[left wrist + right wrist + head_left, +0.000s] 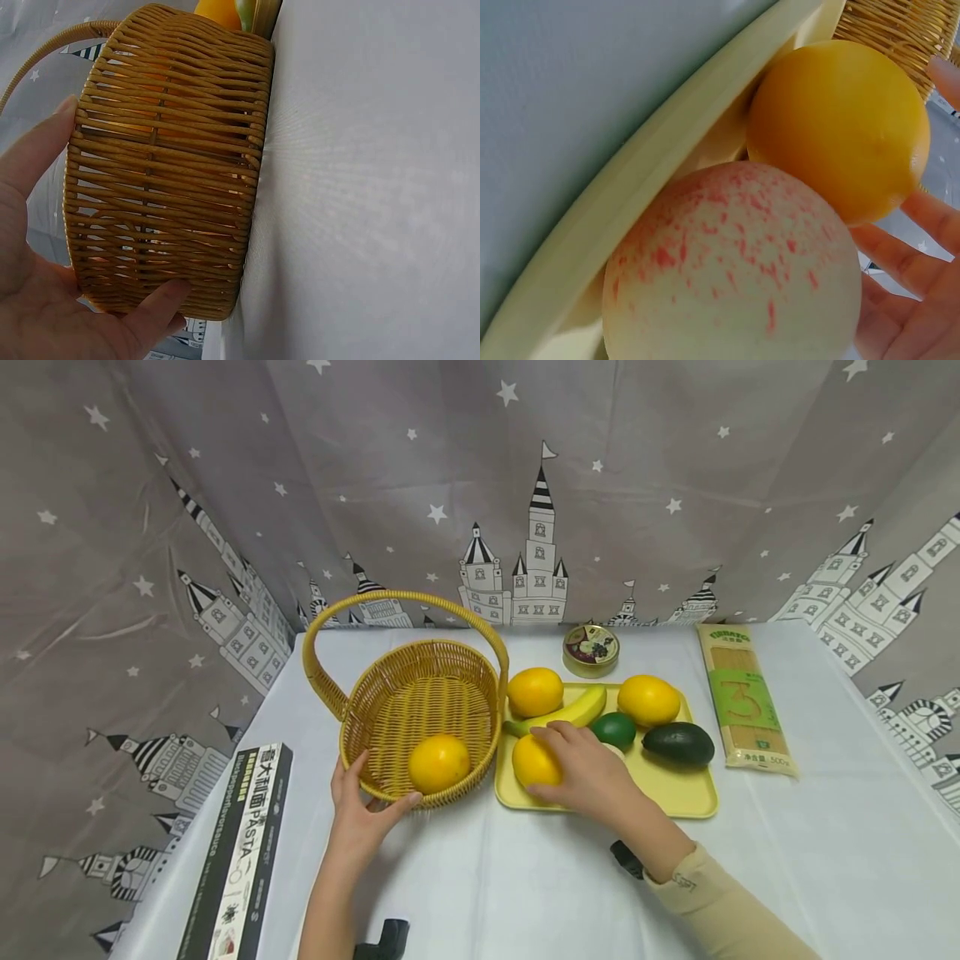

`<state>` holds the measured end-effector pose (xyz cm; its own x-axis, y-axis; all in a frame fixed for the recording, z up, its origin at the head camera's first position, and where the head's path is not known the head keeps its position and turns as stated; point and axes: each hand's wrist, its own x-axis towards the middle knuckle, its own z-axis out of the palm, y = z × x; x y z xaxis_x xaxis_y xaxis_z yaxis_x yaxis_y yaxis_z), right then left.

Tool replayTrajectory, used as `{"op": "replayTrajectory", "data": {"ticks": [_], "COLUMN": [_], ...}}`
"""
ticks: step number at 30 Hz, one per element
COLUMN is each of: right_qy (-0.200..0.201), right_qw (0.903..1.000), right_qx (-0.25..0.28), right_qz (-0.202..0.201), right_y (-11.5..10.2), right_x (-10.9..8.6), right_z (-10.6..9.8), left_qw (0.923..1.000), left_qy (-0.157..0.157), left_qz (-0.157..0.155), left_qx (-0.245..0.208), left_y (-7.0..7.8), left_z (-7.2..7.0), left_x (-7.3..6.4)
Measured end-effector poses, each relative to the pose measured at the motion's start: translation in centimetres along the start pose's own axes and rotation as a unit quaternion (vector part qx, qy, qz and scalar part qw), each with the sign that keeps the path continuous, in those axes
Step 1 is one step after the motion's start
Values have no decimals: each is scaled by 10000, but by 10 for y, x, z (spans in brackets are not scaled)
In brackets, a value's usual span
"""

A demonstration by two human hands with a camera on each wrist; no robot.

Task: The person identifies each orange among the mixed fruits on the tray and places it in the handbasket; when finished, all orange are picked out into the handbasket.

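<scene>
My left hand (362, 822) holds the near rim of a wicker basket (375, 714), its thumb and fingers spread along the rim and wall. Inside the basket lies an orange (439, 763). My right hand (592, 768) has its fingers and thumb round a second orange (534, 762) at the left front of a yellow tray (675, 793). In the right wrist view, fingertips meet that orange's side, and a pale peach (731, 262) with pink specks sits beside it. In the head view the hand mostly hides the peach.
Also on the tray are a banana (570, 710), two more orange fruits (536, 692), a green fruit (614, 729) and a dark avocado (678, 743). A round tin (591, 650) stands behind, a noodle pack (748, 697) lies right, and a pasta box (238, 852) left.
</scene>
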<state>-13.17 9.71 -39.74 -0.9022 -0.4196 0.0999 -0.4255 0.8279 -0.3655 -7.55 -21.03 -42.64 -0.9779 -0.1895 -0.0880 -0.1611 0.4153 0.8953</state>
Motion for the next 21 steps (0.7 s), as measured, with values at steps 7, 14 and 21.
{"op": "replayTrajectory", "data": {"ticks": [7,14,21], "right_qy": [-332,-357,-301], "right_qw": [9983,9975,9980], "right_qx": [-477,-580,-545], "right_qz": [-57,-166,-118], "right_y": [-3,-6,-6], "right_x": [5,6,6], "right_z": [4,5,6], "left_qw": [10000,9999,9999], "left_qy": [-24,27,15], "left_qz": [5,91,112], "left_qx": [-73,-86,-118], "left_y": [1,0,-1], "left_z": [0,0,0], "left_x": [-1,-1,0]}}
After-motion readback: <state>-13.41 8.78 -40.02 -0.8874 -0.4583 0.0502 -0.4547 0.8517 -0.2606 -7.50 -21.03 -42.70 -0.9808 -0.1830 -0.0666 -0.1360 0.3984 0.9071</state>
